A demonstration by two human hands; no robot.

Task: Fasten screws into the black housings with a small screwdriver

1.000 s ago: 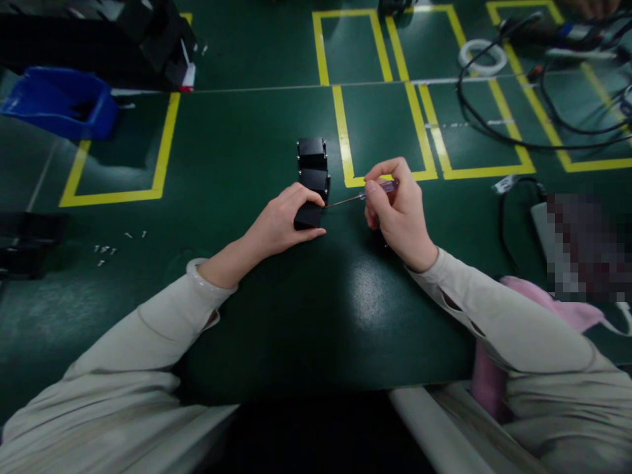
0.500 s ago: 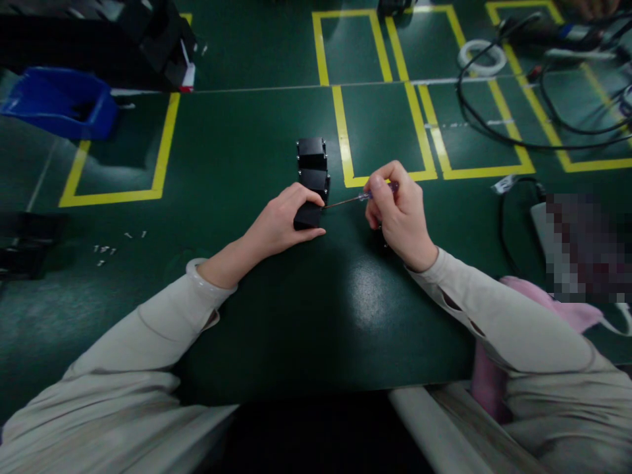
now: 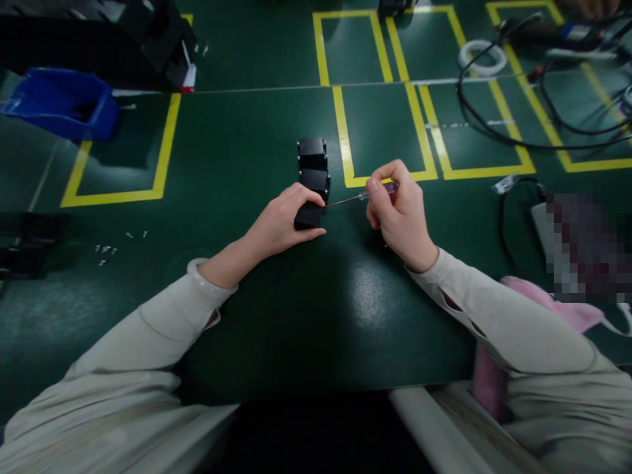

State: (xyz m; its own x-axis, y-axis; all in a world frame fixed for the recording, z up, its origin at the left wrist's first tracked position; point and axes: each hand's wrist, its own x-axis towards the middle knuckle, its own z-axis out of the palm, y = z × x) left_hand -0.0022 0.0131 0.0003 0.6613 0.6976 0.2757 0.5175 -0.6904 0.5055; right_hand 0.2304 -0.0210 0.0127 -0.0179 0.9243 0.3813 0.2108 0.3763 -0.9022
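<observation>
My left hand (image 3: 282, 218) grips a small black block (image 3: 308, 216) on the green table, thumb on the near side and fingers on the far side. My right hand (image 3: 395, 209) is closed around the clear purplish handle of a screwdriver (image 3: 383, 189). Its thin shaft points left, and the tip meets the right side of the held block near my left fingertips. Two similar black blocks, a middle one (image 3: 314, 179) and a far one (image 3: 312, 147), line up beyond it, with small silver screws at their sides. Something small and dark lies partly hidden under my right hand.
Several loose screws (image 3: 105, 249) lie at left, near dark parts (image 3: 24, 247). A blue bin (image 3: 62, 105) stands behind them beside a large black assembly (image 3: 99, 43). At right are black cables (image 3: 486, 118), a white ring (image 3: 482, 57) and pink cloth (image 3: 548, 299).
The screwdriver handle looks slightly turned in my right hand, its tip still at the same block. My left hand keeps its hold; the view has shifted very slightly.
</observation>
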